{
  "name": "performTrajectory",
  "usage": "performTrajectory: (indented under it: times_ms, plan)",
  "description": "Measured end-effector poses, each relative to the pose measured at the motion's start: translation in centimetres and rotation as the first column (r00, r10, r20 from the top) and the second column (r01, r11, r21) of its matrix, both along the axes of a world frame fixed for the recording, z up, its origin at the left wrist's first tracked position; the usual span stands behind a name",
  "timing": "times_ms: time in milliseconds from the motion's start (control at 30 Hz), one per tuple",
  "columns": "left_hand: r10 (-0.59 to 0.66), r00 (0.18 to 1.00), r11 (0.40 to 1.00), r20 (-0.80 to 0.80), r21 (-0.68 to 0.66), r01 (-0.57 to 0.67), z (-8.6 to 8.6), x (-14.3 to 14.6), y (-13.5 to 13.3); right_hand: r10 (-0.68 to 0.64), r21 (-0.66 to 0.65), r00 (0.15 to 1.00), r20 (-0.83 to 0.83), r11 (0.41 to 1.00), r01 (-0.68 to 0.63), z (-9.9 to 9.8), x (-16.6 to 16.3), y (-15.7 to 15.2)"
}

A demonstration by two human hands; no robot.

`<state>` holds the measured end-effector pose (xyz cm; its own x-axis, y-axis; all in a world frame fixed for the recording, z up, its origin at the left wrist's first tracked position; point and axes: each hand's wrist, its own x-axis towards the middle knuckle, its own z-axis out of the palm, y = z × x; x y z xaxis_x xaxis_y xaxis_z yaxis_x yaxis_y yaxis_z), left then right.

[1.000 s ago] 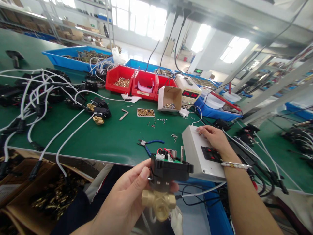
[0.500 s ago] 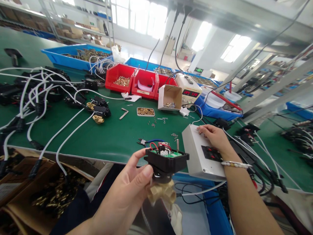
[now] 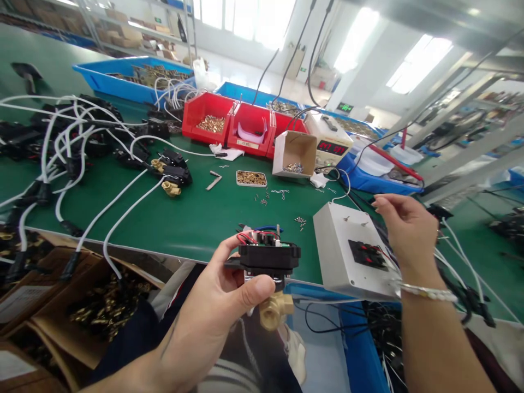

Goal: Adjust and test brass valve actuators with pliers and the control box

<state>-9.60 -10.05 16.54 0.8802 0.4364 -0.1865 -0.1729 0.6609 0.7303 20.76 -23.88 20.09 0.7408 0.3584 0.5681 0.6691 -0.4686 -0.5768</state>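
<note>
My left hand (image 3: 213, 305) grips a valve assembly (image 3: 268, 273): a black housing with a green circuit board and red wires on top, and a brass valve body (image 3: 275, 312) below. It hangs in front of the near edge of the green table (image 3: 180, 224). My right hand (image 3: 409, 232) hovers just right of a white switch box (image 3: 347, 251) with black and red switches, fingers loosely curled and apart, holding nothing. A white cable runs from the box toward the valve.
Red bins (image 3: 245, 128) of brass parts, a small cardboard box (image 3: 298, 154), a power supply (image 3: 331, 144) and blue trays (image 3: 135, 82) stand at the back. Black valves with white cables (image 3: 82, 158) cover the left. Blue pliers (image 3: 262, 228) and loose screws lie mid-table. Cardboard boxes (image 3: 94, 311) of brass fittings sit below left.
My right hand has lifted off the white box and moved right. My left hand has tilted the valve assembly and raised it slightly.
</note>
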Motion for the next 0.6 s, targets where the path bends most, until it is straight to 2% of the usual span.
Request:
performTrajectory:
  times_ms: [33,67,100,133,167,200,267,300,333,367,400,467,533,600]
  plan:
    - [-0.008,1.0,1.0,-0.001,0.004,0.008,0.0,0.0,0.1,0.027,0.033,0.998,0.063,0.999,-0.029,0.6,-1.5,-0.4]
    - [-0.008,1.0,1.0,-0.001,0.007,0.008,-0.1,-0.1,0.1,0.084,-0.042,0.994,0.066,0.996,-0.082,1.0,-3.3,-0.8]
    - [-0.006,1.0,1.0,0.007,0.006,0.006,-0.2,-0.1,0.1,0.188,-0.08,0.98,0.059,0.98,-0.183,1.1,-5.2,-1.2]
    - [0.001,1.0,1.0,0.021,0.0,-0.001,-0.2,-0.1,0.2,0.346,-0.18,0.938,-0.006,0.923,-0.342,0.8,-7.1,-1.7]
    - [0.012,0.999,1.0,0.039,-0.008,-0.011,-0.3,-0.1,0.1,0.517,-0.297,0.852,-0.084,0.803,-0.517,0.2,-8.9,-2.1]
    - [0.023,0.998,1.0,0.061,-0.022,-0.022,-0.4,-0.1,0.1,0.609,-0.359,0.758,-0.234,0.67,-0.65,-1.0,-10.6,-2.6]
    - [0.035,0.994,0.998,0.102,-0.061,-0.028,-0.5,-0.1,0.1,0.551,-0.431,0.656,-0.516,0.495,-0.754,-4.5,-13.0,-3.5]
    - [0.042,0.992,0.996,0.118,-0.077,-0.033,-0.4,-0.1,0.2,0.502,-0.475,0.635,-0.588,0.421,-0.773,-6.7,-13.8,-3.9]
    - [0.041,0.991,0.996,0.126,-0.082,-0.03,-0.4,-0.1,0.2,0.445,-0.522,0.647,-0.62,0.382,-0.763,-8.9,-14.3,-4.2]
    - [0.041,0.991,0.996,0.129,-0.081,-0.03,-0.3,-0.2,0.3,0.415,-0.578,0.682,-0.602,0.362,-0.731,-11.0,-14.5,-4.5]
    - [0.042,0.991,0.997,0.128,-0.073,-0.033,-0.3,-0.2,0.4,0.439,-0.612,0.7,-0.563,0.347,-0.71,-12.9,-14.6,-4.7]
    - [0.057,0.991,0.997,0.125,-0.056,-0.05,-0.1,-0.2,0.6,0.557,-0.614,0.703,-0.442,0.384,-0.69,-15.8,-14.5,-5.0]
    - [0.094,0.988,0.994,0.124,-0.066,-0.087,0.0,-0.2,0.8,0.626,-0.598,0.734,-0.262,0.492,-0.633,-17.4,-14.2,-5.3]
    - [0.126,0.983,0.99,0.133,-0.086,-0.115,0.1,-0.1,0.9,0.653,-0.603,0.757,-0.005,0.602,-0.523,-18.5,-13.7,-5.4]
